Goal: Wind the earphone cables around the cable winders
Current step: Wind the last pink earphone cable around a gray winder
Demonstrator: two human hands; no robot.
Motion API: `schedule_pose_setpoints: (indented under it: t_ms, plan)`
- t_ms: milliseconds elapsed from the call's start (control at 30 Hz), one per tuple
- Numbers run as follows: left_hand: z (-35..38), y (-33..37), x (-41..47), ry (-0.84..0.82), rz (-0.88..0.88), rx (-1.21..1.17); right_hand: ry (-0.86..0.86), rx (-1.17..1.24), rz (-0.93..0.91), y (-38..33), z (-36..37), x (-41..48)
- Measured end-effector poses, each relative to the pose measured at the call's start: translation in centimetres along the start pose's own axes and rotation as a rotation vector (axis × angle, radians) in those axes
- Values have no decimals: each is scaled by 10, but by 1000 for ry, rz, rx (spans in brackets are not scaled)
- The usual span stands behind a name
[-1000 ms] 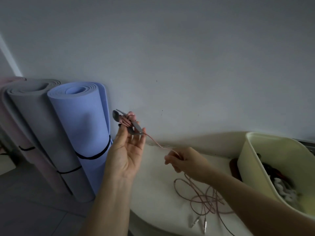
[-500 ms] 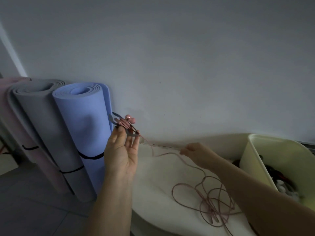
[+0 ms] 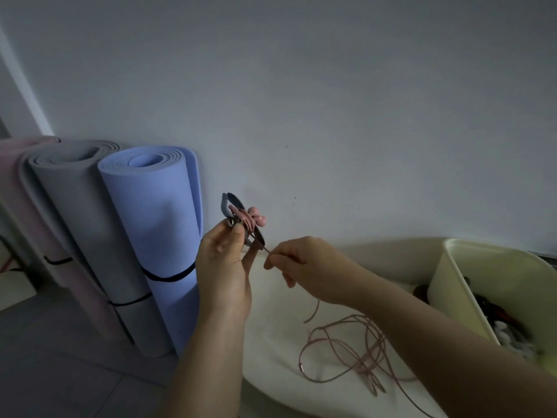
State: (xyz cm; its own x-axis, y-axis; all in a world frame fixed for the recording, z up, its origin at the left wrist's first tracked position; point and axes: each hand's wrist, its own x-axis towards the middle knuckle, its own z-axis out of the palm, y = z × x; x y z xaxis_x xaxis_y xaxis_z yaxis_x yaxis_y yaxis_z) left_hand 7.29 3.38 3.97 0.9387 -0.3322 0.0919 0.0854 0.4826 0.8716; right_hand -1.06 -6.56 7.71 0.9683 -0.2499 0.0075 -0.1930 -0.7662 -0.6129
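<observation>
The winding is under way, judging by the few pink turns already lying across the middle of the cable winder [image 3: 225, 206], a thin, flat, dark grey piece with rounded ends that looks like soft rubber or plastic. The left hand [image 3: 224, 267] holds it upright, thumb and fingers pinched on its lower half, over the far left edge of the table [image 3: 271, 333]. The pink earbuds [image 3: 256, 218], smooth and bulbous, stick out on the winder's right side. The right hand [image 3: 304, 267] pinches the earphone cable [image 3: 369, 365] between thumb and forefinger just beside the winder's lower end, with only a short taut stretch between them. The rest of the cable, thin and pliant, drops from that hand into loose, overlapping loops on the pale, matte tabletop nearer the camera, with a small metal-tipped piece among them (whether it is the plug I cannot tell). The next move probably calls for carrying the pinched cable round the winder's waist under light tension, then sliding the grip back along the slack, which could snag where the loops cross.
</observation>
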Motion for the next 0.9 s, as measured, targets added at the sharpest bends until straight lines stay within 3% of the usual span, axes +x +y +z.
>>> schedule_pose_setpoints:
  t_ms: [100,233,533,733,900]
  plan:
    - [2,1,-5,-18,23,92,95,-189,-72,-10,-17,-5]
    - [5,1,-11,-217,-1,201,313,-178,-63,-11,-49,-4]
    - [4,6,-18,-557,-103,363,272,-146,-64,4,-78,-5]
    - [2,12,-20,-666,-215,196,221,158,85,21,-79,-4]
    - [5,14,-20,-664,-286,-48,23,586,148,37,-37,0]
